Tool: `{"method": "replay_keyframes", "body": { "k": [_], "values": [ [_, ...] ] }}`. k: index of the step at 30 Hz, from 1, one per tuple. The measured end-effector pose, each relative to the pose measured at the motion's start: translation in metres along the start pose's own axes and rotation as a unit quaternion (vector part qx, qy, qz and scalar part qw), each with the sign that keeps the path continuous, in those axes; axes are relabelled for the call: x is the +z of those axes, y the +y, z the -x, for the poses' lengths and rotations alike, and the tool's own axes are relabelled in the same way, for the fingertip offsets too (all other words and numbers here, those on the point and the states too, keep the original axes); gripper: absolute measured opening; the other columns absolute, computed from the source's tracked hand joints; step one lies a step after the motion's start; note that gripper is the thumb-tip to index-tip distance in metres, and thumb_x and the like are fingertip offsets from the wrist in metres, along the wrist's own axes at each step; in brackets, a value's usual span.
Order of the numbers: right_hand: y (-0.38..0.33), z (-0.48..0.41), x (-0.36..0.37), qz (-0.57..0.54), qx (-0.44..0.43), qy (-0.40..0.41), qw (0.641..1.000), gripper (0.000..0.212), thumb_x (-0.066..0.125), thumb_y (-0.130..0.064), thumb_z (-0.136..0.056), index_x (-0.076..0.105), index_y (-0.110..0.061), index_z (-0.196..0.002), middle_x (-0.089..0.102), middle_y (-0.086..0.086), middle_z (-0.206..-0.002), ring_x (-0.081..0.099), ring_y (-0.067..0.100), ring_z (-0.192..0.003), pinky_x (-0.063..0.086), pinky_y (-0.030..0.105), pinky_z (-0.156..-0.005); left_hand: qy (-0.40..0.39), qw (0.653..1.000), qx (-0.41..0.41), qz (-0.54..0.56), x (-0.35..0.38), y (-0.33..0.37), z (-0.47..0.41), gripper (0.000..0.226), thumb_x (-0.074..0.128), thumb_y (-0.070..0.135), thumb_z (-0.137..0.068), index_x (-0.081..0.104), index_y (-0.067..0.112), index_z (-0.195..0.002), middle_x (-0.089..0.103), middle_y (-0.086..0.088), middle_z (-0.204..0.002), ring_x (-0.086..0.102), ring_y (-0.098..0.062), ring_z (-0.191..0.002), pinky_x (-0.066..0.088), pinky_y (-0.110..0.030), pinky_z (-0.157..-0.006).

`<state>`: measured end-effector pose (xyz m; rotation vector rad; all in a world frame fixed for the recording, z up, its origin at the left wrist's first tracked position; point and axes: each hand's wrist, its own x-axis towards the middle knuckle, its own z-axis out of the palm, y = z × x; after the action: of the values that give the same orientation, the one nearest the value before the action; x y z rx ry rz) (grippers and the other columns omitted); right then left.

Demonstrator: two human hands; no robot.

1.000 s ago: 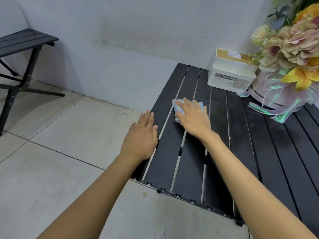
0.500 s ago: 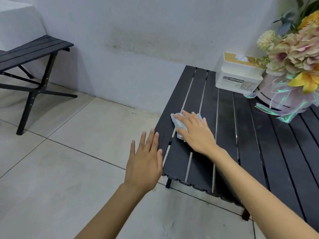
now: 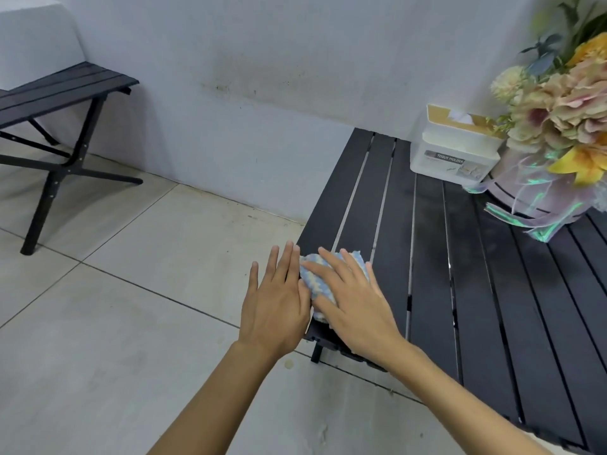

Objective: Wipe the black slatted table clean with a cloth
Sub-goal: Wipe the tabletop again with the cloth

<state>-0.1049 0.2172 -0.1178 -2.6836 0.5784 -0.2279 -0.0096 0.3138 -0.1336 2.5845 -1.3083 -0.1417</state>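
Note:
The black slatted table (image 3: pixel 476 290) fills the right half of the view, low above the tiled floor. A blue and white cloth (image 3: pixel 315 274) lies on its near left corner. My right hand (image 3: pixel 354 300) presses flat on the cloth with fingers spread and straight. My left hand (image 3: pixel 276 300) is held flat beside the table's left edge, fingers straight, its inner side close to the cloth; it holds nothing.
A white tissue holder (image 3: pixel 455 149) and a wrapped flower bouquet (image 3: pixel 558 142) stand at the table's far end by the wall. A second black slatted table (image 3: pixel 62 93) stands at far left on the tiled floor (image 3: pixel 131 290).
My right hand has drawn the cloth towards me and left, from mid-table to the near left corner. My left hand left the table edge and now sits beside the cloth.

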Motion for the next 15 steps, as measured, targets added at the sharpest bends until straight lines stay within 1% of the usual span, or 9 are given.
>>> {"method": "replay_keyframes", "body": {
  "k": [1,3,4,5,7,10,12,13,15],
  "values": [
    [0.005,-0.007,-0.003,0.015,-0.007,0.002,1.0,0.062,0.009,-0.054,-0.081,0.027,-0.046,-0.14,0.016,-0.016,-0.154,0.0,0.01,-0.145,-0.007,0.037,-0.116,0.009,1.0,-0.003,0.004,0.001,0.001,-0.001,0.078,-0.028,0.039,-0.067,-0.022,0.018,-0.141,-0.019,0.002,-0.155,-0.019,-0.016,-0.142,-0.009,-0.037,-0.114],
    [0.023,-0.036,-0.008,0.036,-0.001,0.001,0.999,0.052,0.024,-0.047,-0.089,0.027,-0.044,-0.141,0.017,-0.013,-0.155,0.004,0.013,-0.145,-0.003,0.042,-0.116,0.028,0.999,-0.008,0.016,0.002,0.001,-0.003,0.081,-0.026,0.038,-0.069,-0.014,0.017,-0.146,-0.014,0.004,-0.156,-0.015,-0.014,-0.142,-0.006,-0.036,-0.115],
    [0.033,-0.055,-0.009,0.04,0.018,0.006,0.999,0.049,0.031,-0.04,-0.093,0.027,-0.043,-0.142,0.017,-0.011,-0.155,0.005,0.015,-0.145,-0.001,0.044,-0.116,0.031,0.999,-0.009,0.02,0.003,0.001,-0.003,0.079,-0.023,0.038,-0.072,-0.011,0.017,-0.147,-0.013,0.005,-0.156,-0.014,-0.013,-0.143,-0.005,-0.036,-0.115],
    [0.041,-0.072,-0.01,0.037,0.041,0.014,0.998,0.048,0.035,-0.035,-0.095,0.028,-0.043,-0.142,0.018,-0.009,-0.156,0.006,0.017,-0.145,0.0,0.046,-0.116,0.03,0.999,-0.009,0.023,0.003,0.0,-0.004,0.074,-0.019,0.037,-0.077,-0.01,0.017,-0.147,-0.012,0.005,-0.156,-0.013,-0.013,-0.143,-0.005,-0.037,-0.115],
    [0.052,-0.1,-0.012,0.024,0.083,0.037,0.996,0.047,0.035,-0.031,-0.096,0.03,-0.042,-0.141,0.019,-0.006,-0.156,0.007,0.02,-0.145,0.001,0.049,-0.116,0.023,0.999,-0.009,0.034,0.002,0.0,-0.005,0.066,-0.008,0.034,-0.084,-0.009,0.018,-0.148,-0.011,0.005,-0.157,-0.012,-0.014,-0.143,-0.003,-0.037,-0.116],
    [0.045,-0.113,-0.008,0.04,0.111,0.049,0.992,0.044,0.032,-0.031,-0.097,0.031,-0.039,-0.141,0.019,-0.004,-0.156,0.006,0.023,-0.145,0.0,0.051,-0.115,0.017,0.999,-0.009,0.041,0.0,-0.001,-0.005,0.058,-0.001,0.031,-0.092,-0.007,0.018,-0.148,-0.009,0.005,-0.157,-0.011,-0.014,-0.143,-0.001,-0.038,-0.117],
    [0.032,-0.096,-0.007,0.039,0.09,0.04,0.994,0.046,0.033,-0.031,-0.097,0.03,-0.037,-0.142,0.018,-0.005,-0.156,0.005,0.023,-0.145,-0.001,0.05,-0.115,0.016,0.999,-0.008,0.043,-0.001,-0.001,-0.005,0.053,0.008,0.028,-0.098,-0.007,0.018,-0.148,-0.01,0.005,-0.157,-0.011,-0.014,-0.143,-0.001,-0.039,-0.117],
    [0.027,-0.08,-0.007,0.035,0.07,0.03,0.997,0.047,0.031,-0.034,-0.095,0.029,-0.038,-0.142,0.017,-0.007,-0.156,0.004,0.021,-0.145,-0.002,0.048,-0.116,0.015,0.999,-0.007,0.042,-0.001,-0.001,-0.005,0.053,0.011,0.027,-0.099,-0.008,0.018,-0.148,-0.01,0.005,-0.157,-0.012,-0.014,-0.143,0.0,-0.039,-0.117],
    [0.019,-0.035,-0.006,0.037,0.016,0.015,0.999,0.055,0.016,-0.048,-0.088,0.026,-0.044,-0.142,0.015,-0.014,-0.155,0.001,0.014,-0.145,-0.007,0.041,-0.116,0.014,0.999,-0.007,0.035,-0.001,-0.002,-0.005,0.053,0.011,0.027,-0.099,-0.009,0.018,-0.148,-0.012,0.005,-0.156,-0.013,-0.014,-0.143,-0.001,-0.039,-0.117]
  ]
}}
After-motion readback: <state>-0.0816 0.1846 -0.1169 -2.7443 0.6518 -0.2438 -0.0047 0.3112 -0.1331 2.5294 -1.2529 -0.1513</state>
